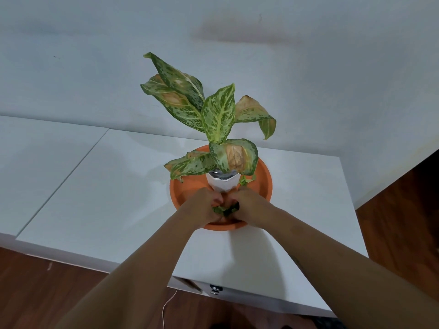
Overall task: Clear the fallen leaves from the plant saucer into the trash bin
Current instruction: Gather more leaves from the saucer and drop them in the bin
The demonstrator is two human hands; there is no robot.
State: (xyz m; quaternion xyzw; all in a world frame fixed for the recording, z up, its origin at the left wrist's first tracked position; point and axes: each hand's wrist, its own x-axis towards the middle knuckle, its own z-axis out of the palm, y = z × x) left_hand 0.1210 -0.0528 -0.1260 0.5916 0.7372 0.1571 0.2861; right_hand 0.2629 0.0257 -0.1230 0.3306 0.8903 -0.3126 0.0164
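An orange plant saucer sits on a white tabletop with a white pot in its middle. The pot holds a spotted green plant with several browned leaves. My left hand and my right hand meet at the near side of the saucer, fingers closed together on a bunch of green fallen leaves. Another small fallen leaf lies in the saucer to the right of the pot. No trash bin is in view.
A white wall stands right behind the table. Wooden floor shows in front of the table and at the right. A thin white cable hangs below the table's front edge.
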